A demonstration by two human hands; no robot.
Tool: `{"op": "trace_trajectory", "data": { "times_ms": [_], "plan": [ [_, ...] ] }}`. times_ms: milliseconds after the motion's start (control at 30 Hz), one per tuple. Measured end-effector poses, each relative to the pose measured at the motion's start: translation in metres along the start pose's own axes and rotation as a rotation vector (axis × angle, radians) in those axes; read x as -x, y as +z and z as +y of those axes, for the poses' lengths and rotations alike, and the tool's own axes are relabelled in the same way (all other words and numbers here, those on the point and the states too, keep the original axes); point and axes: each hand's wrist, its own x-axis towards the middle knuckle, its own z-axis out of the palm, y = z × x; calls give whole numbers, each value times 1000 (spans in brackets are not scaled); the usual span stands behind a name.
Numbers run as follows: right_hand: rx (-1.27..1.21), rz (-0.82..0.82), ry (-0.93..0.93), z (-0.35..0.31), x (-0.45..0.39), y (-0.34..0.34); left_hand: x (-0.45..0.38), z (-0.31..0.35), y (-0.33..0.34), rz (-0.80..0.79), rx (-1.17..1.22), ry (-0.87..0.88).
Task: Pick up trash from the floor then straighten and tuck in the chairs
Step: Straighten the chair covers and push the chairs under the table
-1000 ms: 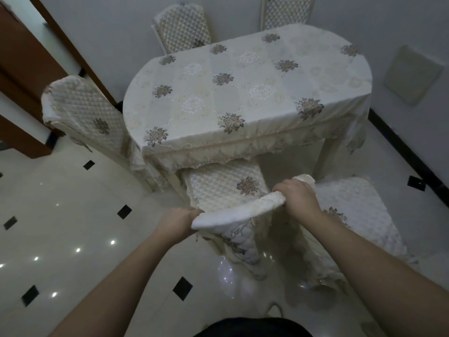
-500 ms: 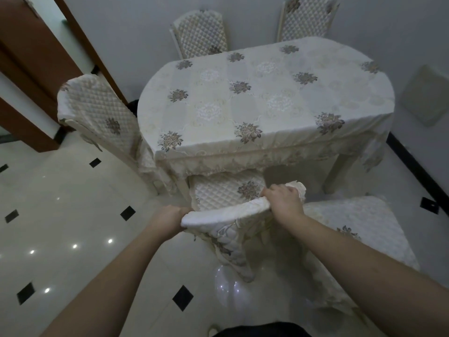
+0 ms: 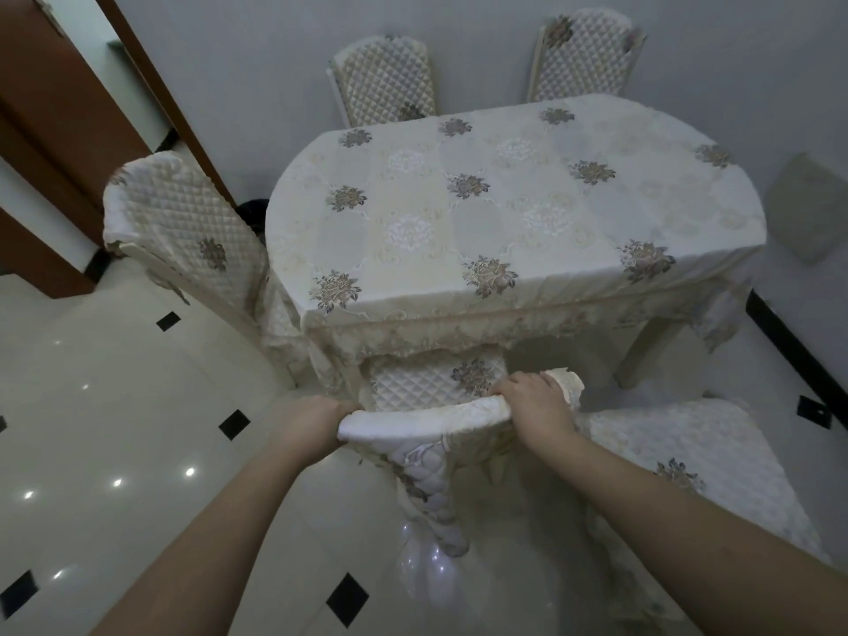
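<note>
Both hands, left (image 3: pixel 316 424) and right (image 3: pixel 534 401), stay clamped on the chair (image 3: pixel 426 413) top rail; over the last second its seat has slid further under the table (image 3: pixel 504 213). Nearly tucked, I'd say; the right-hand chair (image 3: pixel 688 456) waits.

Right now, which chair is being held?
The near chair, half under the table: left hand and right hand grip its backrest. The other four stand untouched.

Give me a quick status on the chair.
Left hand and right hand grip the chair top rail. Seat partly under table. Nothing blocking.
</note>
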Motion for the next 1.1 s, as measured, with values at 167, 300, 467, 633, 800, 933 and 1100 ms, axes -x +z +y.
{"op": "trace_trajectory", "data": {
  "times_ms": [167, 300, 467, 633, 800, 933, 1100],
  "plan": [
    [7, -16, 34, 17, -1, 9, -2, 18, 6, 34, -92, 45],
    [3, -34, 41, 21, -7, 8, -8, 17, 8, 27, -61, 24],
    [52, -54, 36, 21, -10, 6, -12, 15, 5, 9, -59, 55],
    [115, -46, 44, 16, -13, 8, -14, 11, 4, -39, -65, 61],
    [120, -44, 29, 18, -13, 9, -13, 14, 11, -55, 46, -8],
    [125, -42, 19, 19, -13, 11, -13, 13, 21, -19, 92, -48],
    [109, -34, 8, 22, -12, 13, -17, 13, 27, -89, 140, -142]
  ]
}}
